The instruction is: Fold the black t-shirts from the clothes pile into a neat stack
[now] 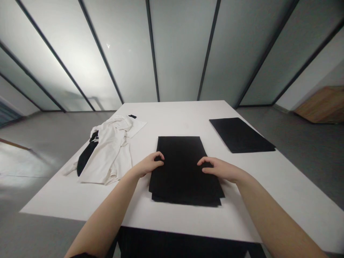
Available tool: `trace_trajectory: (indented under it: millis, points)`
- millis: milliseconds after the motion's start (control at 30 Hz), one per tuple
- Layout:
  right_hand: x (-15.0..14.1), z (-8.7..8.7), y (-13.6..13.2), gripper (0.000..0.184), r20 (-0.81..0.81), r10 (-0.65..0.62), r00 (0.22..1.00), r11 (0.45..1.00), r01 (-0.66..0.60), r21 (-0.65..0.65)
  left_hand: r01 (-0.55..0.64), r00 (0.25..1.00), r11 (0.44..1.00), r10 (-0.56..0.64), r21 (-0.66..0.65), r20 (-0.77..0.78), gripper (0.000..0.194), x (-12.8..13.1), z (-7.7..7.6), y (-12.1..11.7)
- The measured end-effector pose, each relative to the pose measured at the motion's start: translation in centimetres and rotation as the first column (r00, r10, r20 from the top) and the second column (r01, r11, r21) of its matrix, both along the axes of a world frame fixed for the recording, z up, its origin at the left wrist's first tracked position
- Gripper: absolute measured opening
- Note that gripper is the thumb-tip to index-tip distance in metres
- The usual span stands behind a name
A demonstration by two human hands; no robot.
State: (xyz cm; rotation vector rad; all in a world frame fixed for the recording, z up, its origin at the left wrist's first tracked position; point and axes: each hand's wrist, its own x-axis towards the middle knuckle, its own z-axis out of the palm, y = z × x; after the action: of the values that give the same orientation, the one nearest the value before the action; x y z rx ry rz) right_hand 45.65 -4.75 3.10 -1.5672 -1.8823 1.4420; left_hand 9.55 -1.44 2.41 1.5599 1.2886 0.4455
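A stack of flat black rectangular sheets (182, 175) lies on the white table in front of me. Its lower edges are uneven, so more than one layer shows; whether they are board or fabric I cannot tell. My left hand (150, 163) is over the left edge of the stack, fingers curved and thumb apart from them. Over the right edge is my right hand (216, 167), bent the same way with a gap between thumb and fingers. Neither hand visibly grips a sheet, and contact with the surface is unclear.
White clothing (107, 150) lies crumpled at the left, with a dark piece (87, 156) partly beneath it. A small black item (132, 116) is at its far end. More black sheets (240, 135) lie at the right edge of the white table (177, 114). Frosted panels stand behind.
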Motion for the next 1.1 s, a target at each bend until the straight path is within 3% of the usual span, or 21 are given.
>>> trace_trajectory:
  millis: [67, 167, 200, 267, 367, 433, 467, 500, 533, 567, 600, 667, 800, 900, 967, 1100]
  points:
    - [1.2, 0.6, -0.2, 0.046, 0.039, 0.166, 0.985, 0.967, -0.155, -0.200, 0.204, 0.976, 0.971, -0.211, -0.126, -0.050, 0.032, -1.2, 0.6, -0.1]
    - [2.4, 1.3, -0.7, 0.065, 0.001, 0.348, 0.937, 0.836, -0.310, -0.452, 0.453, 0.860, 0.788, -0.510, -0.417, -0.030, 0.047, -3.0, 1.8, -0.4]
    - [2.6, 1.4, -0.7, 0.066, -0.016, 0.372, 0.928, 0.822, -0.337, -0.458, 0.499, 0.826, 0.737, -0.564, -0.456, -0.008, 0.052, -3.4, 2.2, -0.4]
    - [2.4, 1.7, -0.8, 0.063, -0.007, 0.362, 0.932, 0.861, -0.337, -0.380, 0.542, 0.806, 0.734, -0.592, -0.409, 0.004, 0.052, -3.7, 3.0, -0.6]
    - [0.4, 1.8, -0.7, 0.051, 0.080, 0.218, 0.973, 0.973, -0.210, -0.100, 0.440, 0.893, 0.885, -0.449, -0.152, -0.026, 0.044, -2.0, 3.1, -0.7]
    - [-1.8, 1.5, -0.6, 0.043, 0.101, 0.047, 0.994, 0.977, -0.067, 0.203, 0.240, 0.970, 0.966, -0.236, 0.099, -0.051, 0.037, 0.4, 2.2, -1.0]
    - [-3.0, 1.1, -0.6, 0.040, 0.090, -0.019, 0.996, 0.931, -0.015, 0.364, 0.139, 0.989, 0.958, -0.122, 0.252, -0.079, 0.035, 1.7, 1.4, -1.2]
    - [-4.1, 0.5, -0.7, 0.039, 0.087, -0.025, 0.996, 0.870, -0.021, 0.493, 0.067, 0.993, 0.909, -0.019, 0.412, -0.121, 0.033, 3.1, 0.6, -1.5]
    - [-5.1, -0.3, -0.7, 0.041, 0.111, 0.016, 0.994, 0.803, -0.079, 0.591, 0.085, 0.983, 0.836, 0.019, 0.542, -0.183, 0.030, 4.3, -0.4, -1.8]
    - [-6.0, -1.3, -0.7, 0.045, 0.166, 0.065, 0.984, 0.744, -0.159, 0.649, 0.181, 0.962, 0.757, -0.004, 0.627, -0.272, 0.031, 5.4, -1.4, -2.2]
    - [-6.6, -2.3, -0.7, 0.051, 0.245, 0.093, 0.965, 0.702, -0.238, 0.671, 0.314, 0.921, 0.689, -0.054, 0.654, -0.386, 0.039, 6.2, -2.4, -2.5]
    - [-7.5, -4.4, -0.8, 0.063, 0.421, 0.068, 0.904, 0.681, -0.351, 0.642, 0.454, 0.829, 0.623, -0.034, 0.637, -0.558, 0.056, 7.1, -4.1, -2.9]
    - [-7.9, -6.6, -1.1, 0.069, 0.606, -0.011, 0.795, 0.691, -0.433, 0.579, 0.502, 0.717, 0.666, 0.037, 0.552, -0.696, 0.072, 7.4, -5.2, -2.9]
    - [-8.3, -5.8, -0.8, 0.066, 0.655, -0.043, 0.755, 0.687, -0.454, 0.568, 0.494, 0.679, 0.708, 0.048, 0.505, -0.732, 0.072, 8.1, -4.0, -2.5]
    - [-8.8, -4.4, -0.1, 0.057, 0.688, -0.059, 0.723, 0.697, -0.463, 0.547, 0.487, 0.658, 0.728, 0.058, 0.482, -0.751, 0.061, 9.2, -2.7, -1.9]
    - [-10.1, -2.3, 2.5, 0.036, 0.752, -0.079, 0.655, 0.763, -0.446, 0.468, 0.395, 0.636, 0.808, 0.102, 0.436, -0.765, 0.038, 11.8, -1.0, 0.3]
